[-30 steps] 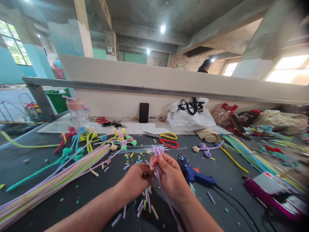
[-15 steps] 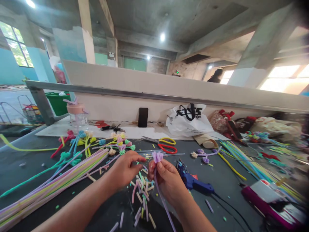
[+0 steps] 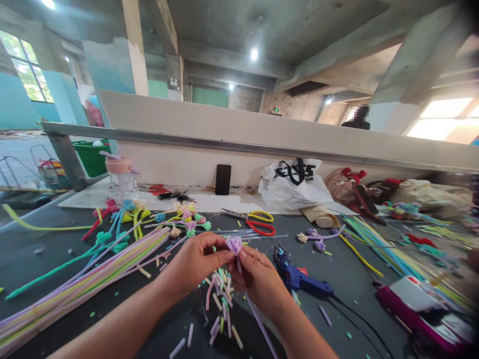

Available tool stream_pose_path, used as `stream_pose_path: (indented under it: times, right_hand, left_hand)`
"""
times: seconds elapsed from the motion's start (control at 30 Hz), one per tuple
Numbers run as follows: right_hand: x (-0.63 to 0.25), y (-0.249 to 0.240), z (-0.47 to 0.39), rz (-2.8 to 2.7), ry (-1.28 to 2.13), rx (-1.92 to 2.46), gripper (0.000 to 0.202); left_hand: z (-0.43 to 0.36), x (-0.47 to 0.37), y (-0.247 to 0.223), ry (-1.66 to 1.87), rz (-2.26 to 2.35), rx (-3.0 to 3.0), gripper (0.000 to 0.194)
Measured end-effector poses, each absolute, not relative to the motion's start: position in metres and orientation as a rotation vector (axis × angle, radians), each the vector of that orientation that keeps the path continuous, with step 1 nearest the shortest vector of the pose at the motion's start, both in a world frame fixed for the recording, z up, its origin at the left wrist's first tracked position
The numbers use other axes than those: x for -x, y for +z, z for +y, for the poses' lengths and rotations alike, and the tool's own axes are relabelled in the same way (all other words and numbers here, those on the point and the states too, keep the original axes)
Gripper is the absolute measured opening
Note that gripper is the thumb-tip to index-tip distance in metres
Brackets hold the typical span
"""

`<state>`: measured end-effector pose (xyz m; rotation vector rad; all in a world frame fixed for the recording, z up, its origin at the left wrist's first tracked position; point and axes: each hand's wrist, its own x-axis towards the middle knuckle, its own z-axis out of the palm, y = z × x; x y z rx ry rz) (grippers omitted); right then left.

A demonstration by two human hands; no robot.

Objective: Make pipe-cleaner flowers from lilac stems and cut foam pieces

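A small purple flower [image 3: 234, 245] on a long purple stem [image 3: 261, 326] is at the middle of the view. My right hand [image 3: 258, 273] is closed on it, thumb and fingers pinching just below the petals. From the other side my left hand [image 3: 200, 259] touches the flower's base, its thumb and fingertips pressed together there. Many short cut pieces [image 3: 225, 304] of coloured fuzzy stem lie on the dark table under my hands. Beyond my hands rest scissors [image 3: 261, 223] with red and yellow handles.
A blue glue gun [image 3: 309, 283] with a cable lies right of my hands. Bundled fuzzy stems [image 3: 123, 264] are at left, more at far right. A phone [image 3: 223, 180], a white bag [image 3: 294, 187] and a pink-lidded cup [image 3: 120, 174] stand behind.
My left hand has moved right and its fingers have closed at the flower's base. The flower has shifted slightly left in my right hand.
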<state>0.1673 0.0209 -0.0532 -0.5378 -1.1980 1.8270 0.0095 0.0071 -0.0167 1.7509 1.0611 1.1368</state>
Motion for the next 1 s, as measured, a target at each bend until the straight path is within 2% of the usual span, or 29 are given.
stream_pose_path:
  times: [0.4,0.73,1.0]
  right_hand:
    - [-0.164,-0.054,0.021,-1.439,1.649,0.677,0.033]
    - [-0.169,-0.067,0.025,-1.514,1.388,0.689,0.034]
    - [-0.176,-0.066,0.024,-1.702,1.068,0.690,0.028]
  left_hand:
    - [0.011,-0.010,-0.026,1.165,1.212,-1.728,0.012]
    - [0.008,-0.010,-0.023,1.164,1.052,-1.703,0.011]
    - [-0.002,0.000,0.004,1.230,1.173,-1.887,0.008]
